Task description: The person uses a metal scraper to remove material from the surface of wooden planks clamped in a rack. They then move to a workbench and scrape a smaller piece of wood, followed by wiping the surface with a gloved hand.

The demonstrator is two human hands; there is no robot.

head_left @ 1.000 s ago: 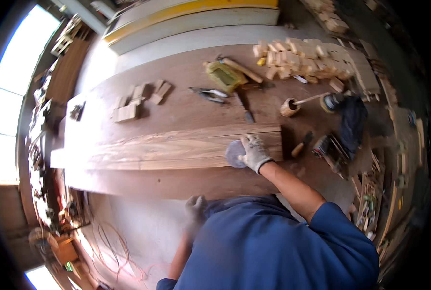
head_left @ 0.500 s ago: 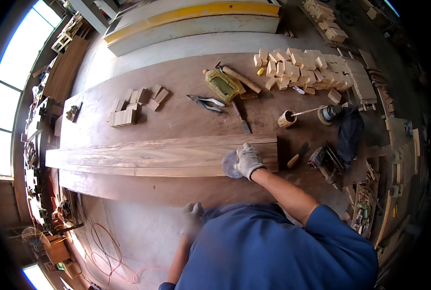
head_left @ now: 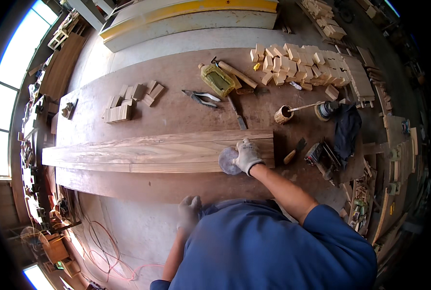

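My gloved right hand (head_left: pixel 249 156) is closed on a round grey sanding disc (head_left: pixel 228 161). It presses the disc on the wooden panel (head_left: pixel 143 153), close to its right end. The panel is long, with streaky brown grain and lengthwise lines, and lies flat along the near part of the workbench (head_left: pixel 162 123). My left hand (head_left: pixel 190 210), also gloved, is low beside my body at the bench's front edge, apart from the panel. Its fingers look curled, with nothing visible in them, though the hand is somewhat blurred.
Behind the panel lie pliers (head_left: pixel 201 98), a chisel (head_left: pixel 237 115), a hammer (head_left: pixel 237 72) and a yellowish plastic bottle (head_left: pixel 218 80). Small wood blocks (head_left: pixel 118 113) sit at left; a larger block pile (head_left: pixel 302 65) stands back right. A brush (head_left: pixel 295 151) and a power tool (head_left: pixel 322 159) are right of the panel.
The whole view has shifted slightly, so the bench and everything on it appear a little farther left and up. My right hand and the disc stay at nearly the same spot on the panel.
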